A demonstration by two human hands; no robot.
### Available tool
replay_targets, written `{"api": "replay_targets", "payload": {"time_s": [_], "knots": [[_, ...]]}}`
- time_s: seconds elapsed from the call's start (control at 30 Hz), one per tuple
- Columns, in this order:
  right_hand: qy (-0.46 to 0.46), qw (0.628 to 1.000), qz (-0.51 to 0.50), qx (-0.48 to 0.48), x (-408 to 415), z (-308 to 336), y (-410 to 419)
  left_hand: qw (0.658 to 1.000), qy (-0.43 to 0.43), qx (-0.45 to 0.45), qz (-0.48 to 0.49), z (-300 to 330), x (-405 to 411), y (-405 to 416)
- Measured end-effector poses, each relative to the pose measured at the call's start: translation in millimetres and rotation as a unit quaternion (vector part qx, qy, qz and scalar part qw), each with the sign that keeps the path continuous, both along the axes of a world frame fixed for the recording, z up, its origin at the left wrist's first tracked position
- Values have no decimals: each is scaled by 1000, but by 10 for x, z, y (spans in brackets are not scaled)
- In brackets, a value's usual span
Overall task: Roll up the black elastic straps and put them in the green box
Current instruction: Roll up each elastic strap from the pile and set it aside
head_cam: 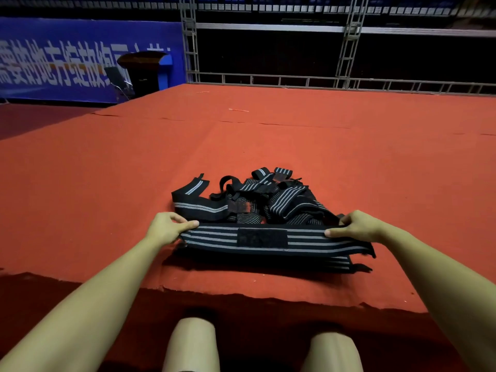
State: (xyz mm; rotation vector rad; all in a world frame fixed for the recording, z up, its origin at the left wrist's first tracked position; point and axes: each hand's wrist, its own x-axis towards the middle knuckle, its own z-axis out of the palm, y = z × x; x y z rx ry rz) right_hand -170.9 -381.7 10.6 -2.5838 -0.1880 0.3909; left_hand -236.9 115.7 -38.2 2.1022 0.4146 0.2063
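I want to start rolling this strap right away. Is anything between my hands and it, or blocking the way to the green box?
Nothing: the left hand and right hand already pinch the strap. The green box is not in view.

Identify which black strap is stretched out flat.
The nearest strap, pinched by the left hand and right hand; the others lie tangled behind.

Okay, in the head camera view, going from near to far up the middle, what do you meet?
Knees → torn edge of the red carpet → stretched striped strap held between both hands → pile of black elastic straps → metal truss railing.
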Motion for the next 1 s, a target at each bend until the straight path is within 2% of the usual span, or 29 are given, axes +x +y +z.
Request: {"api": "replay_targets", "payload": {"time_s": [0.17, 0.37, 0.57, 0.73, 0.9, 1.0], "knots": [[-14, 996, -68, 63, -45, -379, -115, 991, 16, -128, 25, -203, -75, 10], [-57, 993, -105, 2, -16, -805, -96, 998, -26, -50, 37, -497, -47, 90], [-183, 958, -74, -206, -118, -1169, 49, 995, -24, 96, -5, -825, -26, 88], [-312, 938, -40, -145, -311, -1577, 78, 988, -50, 147, -7, -935, -58, -28], [-323, 934, 18, -149, -344, -1616, 53, 975, -28, 213, -61, -941, -119, -52], [-336, 929, 47, -145, -370, -1576, 73, 982, -59, 175, -35, -927, -128, -45]]}}
